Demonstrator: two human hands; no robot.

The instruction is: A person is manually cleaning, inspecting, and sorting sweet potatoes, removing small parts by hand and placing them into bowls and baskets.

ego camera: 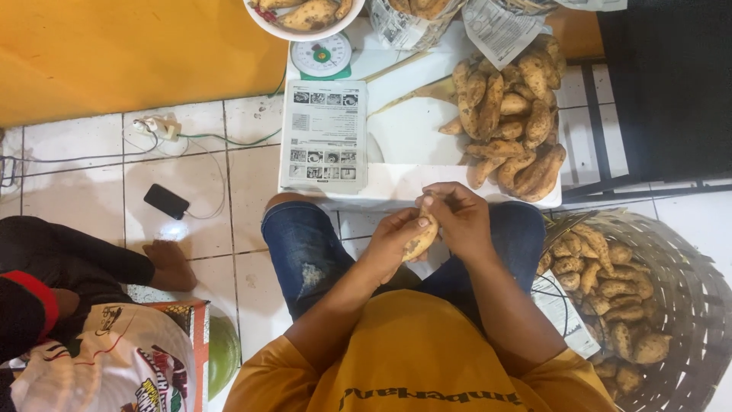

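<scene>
A seated person in a yellow shirt and blue jeans, seen from above, holds one sweet potato (420,238) in both hands over the lap, just in front of a low white table (404,137). The sweet potato is small, oblong and tapered, with tan-yellow skin marked by dark brown patches of soil. The left hand (395,244) cups it from below, fingers wrapped closed around its lower half. The right hand (456,217) closes over its upper end, fingertips pinched at the tip near the left thumb.

On the table lies a heap of similar sweet potatoes (511,114), well dirtied, beside a sheet of printed newspaper (324,133) and a small white kitchen scale (323,56) with a green dial centre. A white bowl (301,32) with more tubers sits on the scale at the top edge. To the person's right stands a woven basket (679,305) filled with more sweet potatoes. On the tiled floor to the left lies a black phone (166,201) on a cable, near another person's bare foot (171,263).
</scene>
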